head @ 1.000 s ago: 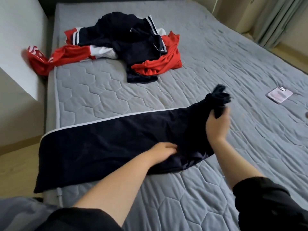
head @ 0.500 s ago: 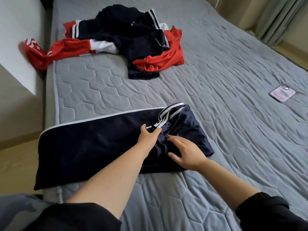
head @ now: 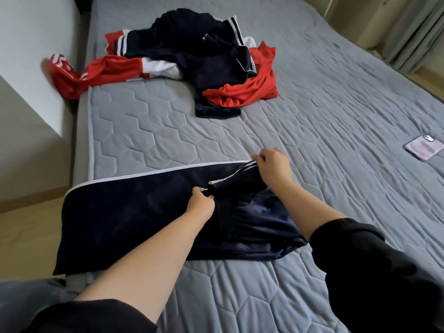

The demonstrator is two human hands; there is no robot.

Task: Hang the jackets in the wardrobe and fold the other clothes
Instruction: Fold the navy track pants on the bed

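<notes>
Navy trousers (head: 134, 212) flat on the bed (head: 312, 116); left hand (head: 200, 201) and right hand (head: 274, 170) each hold a pinching grip on the folded-over end.

Soft daylight from right; wide-angle edge distortion; slight blur.

The trousers (head: 134, 212) are dark navy with white side stripes. Beyond them, on the grey hexagon-quilted bed (head: 149, 131), the clothes heap (head: 204, 56) mixes red, navy and white.

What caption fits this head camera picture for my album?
Left hand and right hand pinch navy track pants on the grey bed, clothes pile behind.
</notes>
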